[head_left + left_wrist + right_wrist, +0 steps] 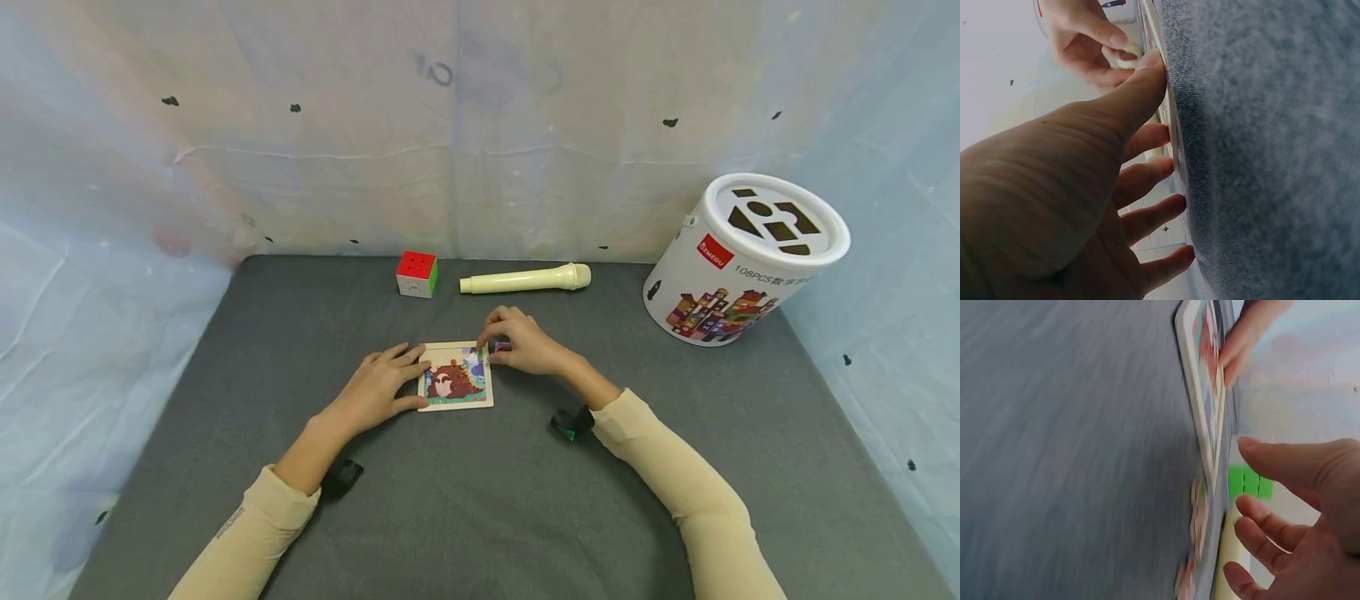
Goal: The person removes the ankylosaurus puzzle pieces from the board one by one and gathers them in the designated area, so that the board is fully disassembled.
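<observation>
One square pale-wood puzzle point(456, 377), showing one red-brown animal point(459, 385), lies on the grey cloth point(457, 500). The left hand point(375, 389) touches its left edge, fingers spread; the right hand point(522, 344), fingers parted, is at its upper right corner.

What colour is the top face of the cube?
The cube's top face is red; head view.

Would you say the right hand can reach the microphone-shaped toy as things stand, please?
Probably yes: the microphone-shaped toy lies just beyond the right hand, with only bare gray cloth visible between them.
</observation>
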Tool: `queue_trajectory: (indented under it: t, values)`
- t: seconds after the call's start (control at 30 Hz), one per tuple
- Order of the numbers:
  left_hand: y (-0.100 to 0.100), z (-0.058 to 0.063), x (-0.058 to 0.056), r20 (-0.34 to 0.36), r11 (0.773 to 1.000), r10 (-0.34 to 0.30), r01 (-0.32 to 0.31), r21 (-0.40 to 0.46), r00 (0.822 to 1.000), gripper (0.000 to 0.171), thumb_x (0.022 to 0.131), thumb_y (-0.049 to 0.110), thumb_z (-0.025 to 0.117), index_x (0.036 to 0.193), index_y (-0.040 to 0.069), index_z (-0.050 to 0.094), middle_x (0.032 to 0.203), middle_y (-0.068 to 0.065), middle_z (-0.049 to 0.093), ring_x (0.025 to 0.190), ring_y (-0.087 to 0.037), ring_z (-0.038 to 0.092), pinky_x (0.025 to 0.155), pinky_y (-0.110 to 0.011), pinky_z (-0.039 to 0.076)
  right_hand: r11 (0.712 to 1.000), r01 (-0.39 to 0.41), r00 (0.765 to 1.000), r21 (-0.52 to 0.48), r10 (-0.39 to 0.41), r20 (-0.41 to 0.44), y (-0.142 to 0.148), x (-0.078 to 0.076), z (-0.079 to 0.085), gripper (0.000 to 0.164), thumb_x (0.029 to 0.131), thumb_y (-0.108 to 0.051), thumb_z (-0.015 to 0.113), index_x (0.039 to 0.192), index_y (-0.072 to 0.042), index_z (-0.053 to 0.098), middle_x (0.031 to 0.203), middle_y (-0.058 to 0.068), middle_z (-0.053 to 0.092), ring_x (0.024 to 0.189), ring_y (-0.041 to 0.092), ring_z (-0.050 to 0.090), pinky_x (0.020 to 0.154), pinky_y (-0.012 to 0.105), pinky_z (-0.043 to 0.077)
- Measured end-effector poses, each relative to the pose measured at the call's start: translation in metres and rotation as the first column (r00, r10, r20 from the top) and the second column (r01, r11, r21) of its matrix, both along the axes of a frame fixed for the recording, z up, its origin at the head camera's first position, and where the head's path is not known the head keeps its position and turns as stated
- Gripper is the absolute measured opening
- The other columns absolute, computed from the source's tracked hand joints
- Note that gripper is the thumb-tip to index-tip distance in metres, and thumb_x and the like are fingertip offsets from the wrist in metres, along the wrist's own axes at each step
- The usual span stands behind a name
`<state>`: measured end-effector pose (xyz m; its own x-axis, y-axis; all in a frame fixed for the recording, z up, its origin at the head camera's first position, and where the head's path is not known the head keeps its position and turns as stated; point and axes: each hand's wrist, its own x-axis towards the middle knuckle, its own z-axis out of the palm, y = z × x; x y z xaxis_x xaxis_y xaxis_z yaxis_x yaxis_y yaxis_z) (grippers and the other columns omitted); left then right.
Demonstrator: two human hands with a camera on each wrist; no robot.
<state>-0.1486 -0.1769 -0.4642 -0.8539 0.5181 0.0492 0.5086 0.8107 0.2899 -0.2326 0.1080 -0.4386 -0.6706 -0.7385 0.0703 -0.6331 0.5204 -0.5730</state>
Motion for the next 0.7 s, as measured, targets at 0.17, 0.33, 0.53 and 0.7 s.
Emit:
queue_trajectory:
  t: [0.17,0.33,0.53,0.7]
  values:
    - [0.001,0.000,0.000,-0.003,1.000,0.007,-0.007,-0.016,1.000,0.067,0.087,0.044,0.074,0.142,0.009,0.058,0.153,-0.016,0.043,0.141,-0.041,0.037,0.105,-0.064,0.034,0.999,-0.035,0.999,0.035,0.036,-0.023,-0.020,0.001,-0.005,0.019,0.086,-0.011,0.079,0.105,-0.009,0.076,0.127,0.016,0.052,0.115,0.033,0.043,0.089,0.050,0.033]
    - [-0.001,-0.001,0.000,-0.009,1.000,0.002,-0.002,-0.003,1.000,0.067,0.087,0.044,0.074,0.141,0.008,0.058,0.152,-0.017,0.044,0.140,-0.042,0.038,0.104,-0.065,0.035,0.998,-0.032,0.999,0.061,0.034,-0.022,-0.027,0.000,-0.010,0.016,0.086,-0.013,0.080,0.102,-0.010,0.076,0.127,0.015,0.052,0.116,0.032,0.044,0.091,0.050,0.035]
    - [-0.001,0.001,0.000,-0.003,1.000,-0.002,0.002,0.006,1.000,0.068,0.087,0.044,0.075,0.142,0.008,0.058,0.153,-0.016,0.044,0.141,-0.041,0.037,0.105,-0.064,0.034,0.998,-0.019,1.000,0.060,0.020,-0.007,-0.029,0.002,-0.010,0.015,0.086,-0.011,0.080,0.101,-0.010,0.076,0.126,0.014,0.053,0.115,0.031,0.044,0.093,0.051,0.035]
    - [-0.001,0.000,0.000,-0.005,1.000,-0.004,0.004,0.003,1.000,0.067,0.087,0.044,0.074,0.141,0.008,0.058,0.152,-0.016,0.044,0.140,-0.041,0.038,0.104,-0.065,0.034,0.998,-0.010,1.000,0.067,0.010,-0.003,-0.030,0.004,-0.009,0.015,0.086,-0.011,0.080,0.100,-0.009,0.076,0.123,0.012,0.054,0.113,0.029,0.045,0.092,0.049,0.036]
